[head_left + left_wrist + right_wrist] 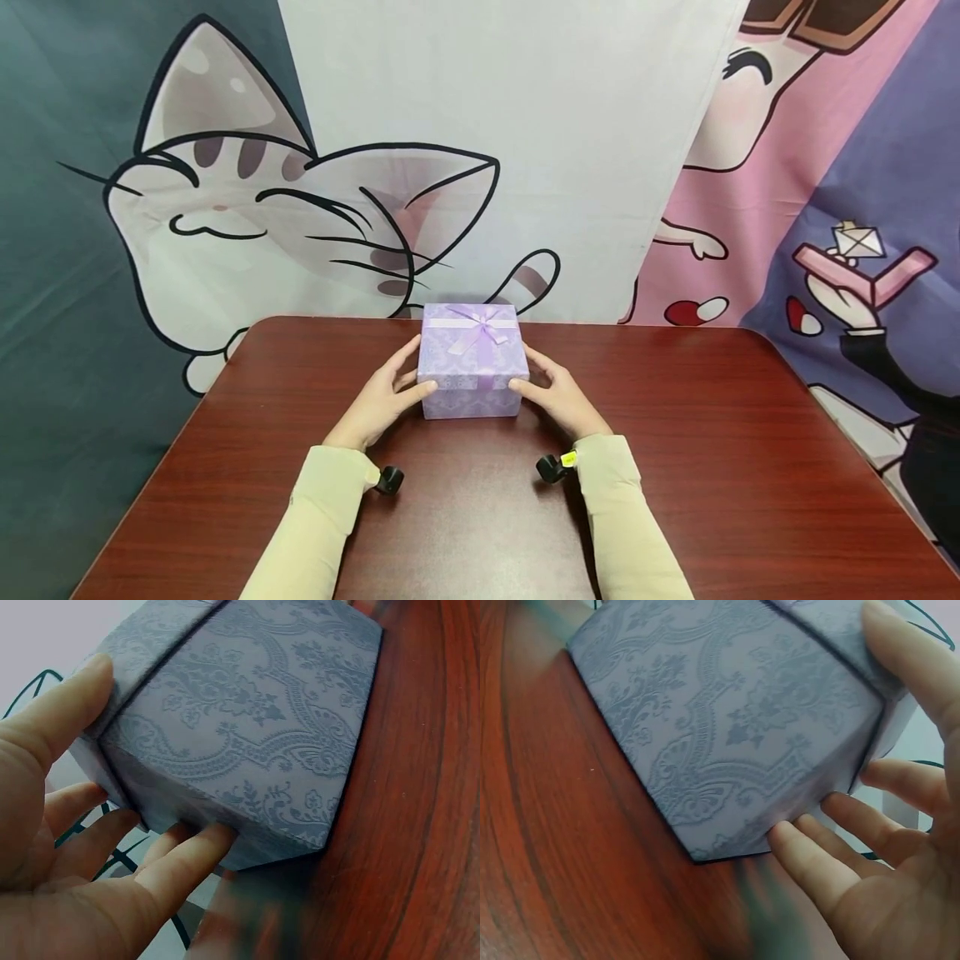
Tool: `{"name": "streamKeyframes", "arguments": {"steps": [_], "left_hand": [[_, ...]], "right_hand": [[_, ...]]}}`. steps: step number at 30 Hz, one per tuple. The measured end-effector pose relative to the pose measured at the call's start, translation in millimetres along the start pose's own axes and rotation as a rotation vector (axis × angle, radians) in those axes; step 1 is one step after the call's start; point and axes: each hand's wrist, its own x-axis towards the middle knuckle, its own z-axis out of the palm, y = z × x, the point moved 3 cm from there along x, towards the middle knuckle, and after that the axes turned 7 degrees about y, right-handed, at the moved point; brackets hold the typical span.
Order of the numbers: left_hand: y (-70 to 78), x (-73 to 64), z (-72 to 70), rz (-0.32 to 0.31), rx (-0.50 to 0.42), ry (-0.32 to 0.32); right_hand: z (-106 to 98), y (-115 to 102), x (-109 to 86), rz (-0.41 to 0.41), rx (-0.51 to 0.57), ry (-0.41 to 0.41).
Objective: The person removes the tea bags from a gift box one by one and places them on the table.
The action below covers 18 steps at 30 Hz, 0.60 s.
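A lavender gift box (474, 367) with a lid, a ribbon and a bow (480, 327) stands on the table in the head view. My left hand (378, 402) grips its left side, thumb at the front edge of the lid and fingers along the side wall. On the opposite side, my right hand (558, 396) holds it the same way. The left wrist view shows a raised floral pattern on the box (247, 712), with fingertips against its lower side. In the right wrist view, fingers (810, 859) touch the side wall below the lid seam.
The reddish-brown wooden table (712, 467) has rounded far corners. Behind it hangs a cloth backdrop (585, 125) with a cartoon cat and other drawn figures. Both wrists wear small black cameras, the left camera (390, 480) and the right camera (550, 469). A dark object (933, 467) is at the right edge.
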Motion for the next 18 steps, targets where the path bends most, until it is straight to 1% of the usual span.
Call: {"name": "streamKeyframes", "arguments": {"steps": [3,6,9,12,13,16,18], "left_hand": [[-0.5,-0.1,1.1,0.016,0.042,0.005],[-0.9,0.1,2.3,0.030,0.060,0.005],[-0.1,0.1,3.2,0.027,0.071,0.012],[0.5,0.6,4.8,0.022,0.078,0.019],[1.3,0.4,5.5,0.023,0.076,0.024],[3.2,0.2,8.9,0.034,0.018,0.015],[4.5,-0.1,11.0,0.037,-0.027,0.010]], "right_hand": [[0.7,0.6,0.8,-0.006,-0.014,0.013],[-0.1,0.8,1.4,0.001,-0.041,0.032],[0.3,0.4,1.1,0.010,-0.057,0.052],[1.5,-0.6,0.3,0.029,-0.030,0.077],[2.2,-1.0,0.2,0.032,-0.019,0.085],[3.6,-2.7,0.4,0.047,0.005,0.121],[4.1,-4.1,0.8,0.051,-0.010,0.147]]}}
